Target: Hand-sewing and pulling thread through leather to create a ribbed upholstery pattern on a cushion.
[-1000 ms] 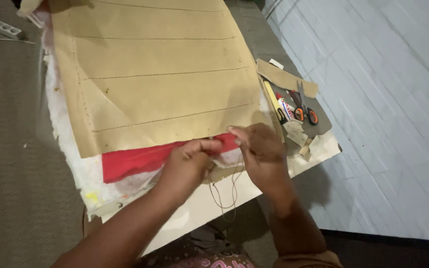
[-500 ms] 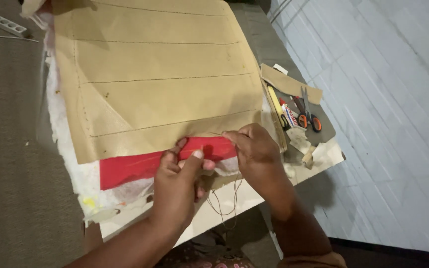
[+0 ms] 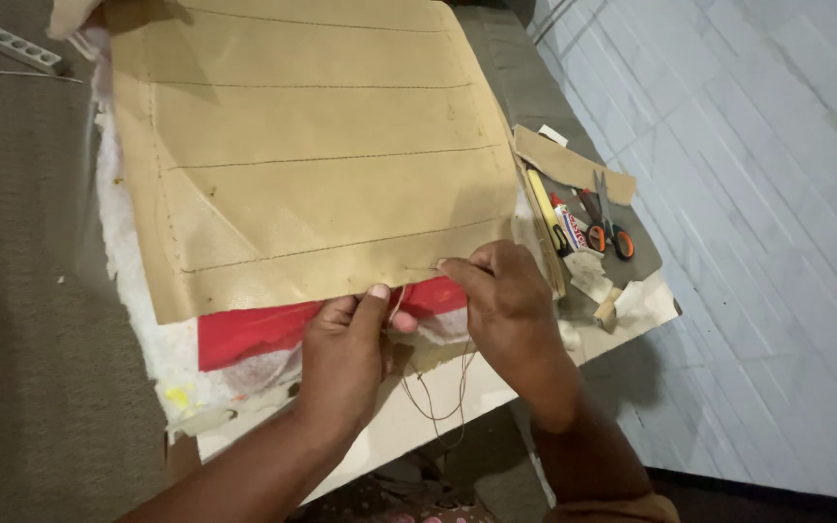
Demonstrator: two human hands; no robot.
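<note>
You work at a small table [image 3: 409, 426] with a pale top, its bare edge showing just below your hands. Under your fingers a white padding sheet [image 3: 133, 281] lies on it, with a red cloth [image 3: 263, 329] and a large tan sheet [image 3: 312, 155] stacked above. To the right of your right hand, the table carries scissors [image 3: 607, 228] with orange handles, a tan scrap [image 3: 573, 165], and a yellow strip [image 3: 546, 208]. The table stands on grey carpet [image 3: 21, 339], left of your left hand.

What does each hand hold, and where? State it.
Left hand pinches the tan stitched sheet at its lower edge; right hand pinches that edge beside it, perhaps a needle.
</note>
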